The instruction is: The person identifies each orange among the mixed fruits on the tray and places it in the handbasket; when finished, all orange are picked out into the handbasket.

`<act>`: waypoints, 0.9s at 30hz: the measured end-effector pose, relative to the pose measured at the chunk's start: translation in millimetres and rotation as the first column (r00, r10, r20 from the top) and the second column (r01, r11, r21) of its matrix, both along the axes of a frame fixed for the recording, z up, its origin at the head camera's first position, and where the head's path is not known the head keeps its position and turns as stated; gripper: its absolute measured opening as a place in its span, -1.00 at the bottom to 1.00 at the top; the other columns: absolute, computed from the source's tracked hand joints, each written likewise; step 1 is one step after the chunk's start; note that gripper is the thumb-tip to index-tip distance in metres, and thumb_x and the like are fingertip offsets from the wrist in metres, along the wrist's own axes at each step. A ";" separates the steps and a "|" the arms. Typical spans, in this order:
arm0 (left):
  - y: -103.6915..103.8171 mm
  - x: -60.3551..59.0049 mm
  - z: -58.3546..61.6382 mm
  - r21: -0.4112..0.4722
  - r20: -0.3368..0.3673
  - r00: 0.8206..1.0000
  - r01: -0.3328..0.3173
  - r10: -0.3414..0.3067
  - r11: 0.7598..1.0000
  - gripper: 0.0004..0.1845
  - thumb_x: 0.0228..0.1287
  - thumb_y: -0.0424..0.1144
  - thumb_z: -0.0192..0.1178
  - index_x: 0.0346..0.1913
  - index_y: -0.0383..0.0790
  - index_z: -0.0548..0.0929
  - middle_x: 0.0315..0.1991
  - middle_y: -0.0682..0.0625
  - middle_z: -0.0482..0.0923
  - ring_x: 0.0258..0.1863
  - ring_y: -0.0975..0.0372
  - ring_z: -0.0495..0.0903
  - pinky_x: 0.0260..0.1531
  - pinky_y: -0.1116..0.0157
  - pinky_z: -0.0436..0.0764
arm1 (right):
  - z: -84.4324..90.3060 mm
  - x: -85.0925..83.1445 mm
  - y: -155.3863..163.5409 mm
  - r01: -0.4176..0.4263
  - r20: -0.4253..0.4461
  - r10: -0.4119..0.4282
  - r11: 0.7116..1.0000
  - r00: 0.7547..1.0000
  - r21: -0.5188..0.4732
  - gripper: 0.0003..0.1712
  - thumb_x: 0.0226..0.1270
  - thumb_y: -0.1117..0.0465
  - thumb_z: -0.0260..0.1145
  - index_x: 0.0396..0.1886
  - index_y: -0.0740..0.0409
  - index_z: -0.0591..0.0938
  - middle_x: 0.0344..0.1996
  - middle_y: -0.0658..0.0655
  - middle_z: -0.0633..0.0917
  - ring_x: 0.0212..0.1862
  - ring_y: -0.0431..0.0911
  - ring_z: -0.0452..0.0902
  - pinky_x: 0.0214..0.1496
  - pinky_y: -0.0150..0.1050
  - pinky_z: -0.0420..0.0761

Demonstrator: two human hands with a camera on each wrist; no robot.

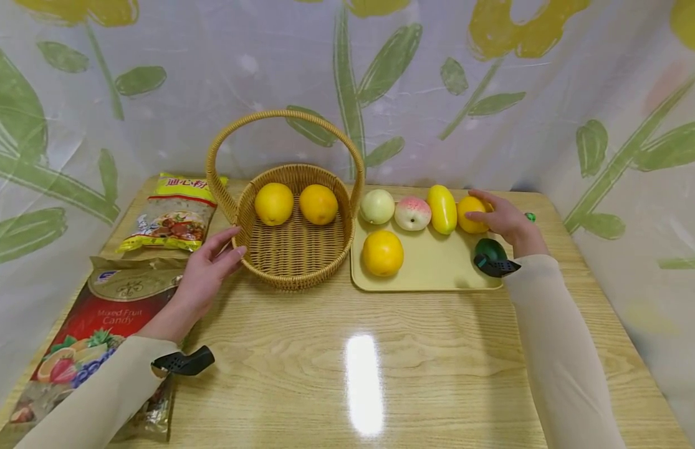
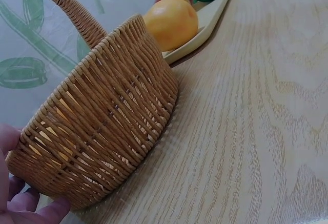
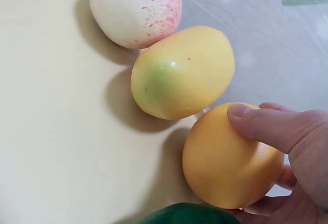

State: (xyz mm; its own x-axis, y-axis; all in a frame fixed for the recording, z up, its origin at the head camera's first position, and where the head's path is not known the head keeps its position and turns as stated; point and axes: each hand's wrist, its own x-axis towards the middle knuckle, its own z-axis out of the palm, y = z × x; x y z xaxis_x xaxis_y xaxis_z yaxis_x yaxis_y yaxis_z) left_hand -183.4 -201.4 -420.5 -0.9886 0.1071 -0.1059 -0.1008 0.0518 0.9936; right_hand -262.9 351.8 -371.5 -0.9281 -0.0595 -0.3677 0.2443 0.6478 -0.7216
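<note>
Candy bag point(image 1: 83, 349) lies closest to me at the desk's point(image 1: 381, 374) left edge, under my left forearm, with a second snack packet point(image 1: 170, 215) behind it. Two yellow-orange fruits point(image 1: 274, 203) point(image 1: 318, 204) already sit in the basket point(image 1: 293, 268), so I judge the loading as begun and well short of done. On the tray point(image 1: 431, 274) five remain: a pale apple point(image 1: 378, 206), a peach point(image 1: 412, 213), a mango point(image 1: 442, 209), a big orange point(image 1: 383, 252) in front, and the small orange point(image 3: 225, 157) at the right end.

That small orange is under my right hand point(image 1: 507, 218), thumb over its top and fingers curled behind it; it rests on the tray, just beside the mango, not lifted yet. My left hand point(image 1: 209, 265) has its fingers out straight, touching the basket's near left wall to steady it.

Between the small orange and the basket stand the mango, the peach and the apple, and the tall handle point(image 1: 285, 118) arches across the basket's mouth. A small green thing point(image 1: 529, 217) lies on the desk beyond my right hand; I can't tell what it is.
</note>
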 end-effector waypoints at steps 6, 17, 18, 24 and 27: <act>-0.3 0.9 0.1 0.005 -0.005 1.000 -0.004 0.004 1.000 -0.32 0.41 -0.11 0.19 0.50 -0.19 0.22 0.51 -0.22 0.02 0.45 0.00 0.14 0.01 0.51 0.54 | -0.7 -0.2 -1.5 -0.003 -0.003 0.003 1.000 1.000 0.004 -0.19 0.53 0.04 0.13 0.60 -0.02 -0.03 0.55 0.28 -0.19 0.48 0.33 -0.16 0.41 0.31 0.09; -0.1 2.2 1.3 -0.010 -0.004 1.000 0.000 0.000 1.000 -0.32 0.42 -0.09 0.17 0.50 -0.18 0.21 0.52 -0.18 0.00 0.46 0.02 0.11 0.03 0.49 0.54 | -3.0 -2.9 -2.5 -0.024 0.002 0.024 0.997 1.000 0.073 -0.13 0.50 -0.06 0.15 0.60 -0.02 -0.06 0.53 0.35 -0.11 0.44 0.35 -0.08 0.41 0.34 0.03; -0.4 2.1 1.1 -0.013 -0.002 1.000 0.001 -0.001 1.000 -0.32 0.42 -0.09 0.17 0.50 -0.19 0.21 0.53 -0.17 0.00 0.47 0.02 0.09 0.04 0.49 0.53 | -2.6 -2.9 -3.2 -0.029 0.001 0.029 0.996 1.000 0.088 -0.13 0.49 -0.07 0.16 0.60 -0.02 -0.06 0.53 0.35 -0.12 0.45 0.36 -0.11 0.40 0.36 0.00; -0.8 1.3 1.1 -0.039 0.000 1.000 0.002 -0.002 0.999 -0.32 0.42 -0.06 0.17 0.50 -0.16 0.22 0.54 -0.10 -0.03 0.49 0.05 0.03 0.14 0.40 0.50 | -1.8 -2.7 -5.2 -0.045 -0.019 0.049 0.987 0.999 0.153 -0.14 0.51 -0.06 0.13 0.59 0.05 -0.07 0.52 0.38 -0.07 0.44 0.39 -0.11 0.40 0.38 -0.05; -1.0 1.6 1.7 -0.039 -0.003 1.000 0.002 -0.002 0.999 -0.33 0.42 -0.06 0.17 0.50 -0.13 0.24 0.55 -0.08 -0.03 0.50 0.05 0.00 0.14 0.42 0.50 | -1.5 -2.5 -5.6 -0.048 -0.038 0.055 0.985 0.998 0.167 -0.15 0.52 -0.03 0.12 0.59 0.09 -0.06 0.51 0.41 -0.05 0.43 0.40 -0.09 0.41 0.37 -0.04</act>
State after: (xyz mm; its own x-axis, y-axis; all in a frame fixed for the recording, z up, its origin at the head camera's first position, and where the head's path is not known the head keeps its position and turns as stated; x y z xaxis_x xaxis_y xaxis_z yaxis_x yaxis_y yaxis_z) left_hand -181.8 -202.4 -418.8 -0.9888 0.1046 -0.1068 -0.0974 0.0909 0.9911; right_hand -265.4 346.2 -373.0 -0.9404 -0.0491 -0.3366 0.1787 0.7706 -0.6117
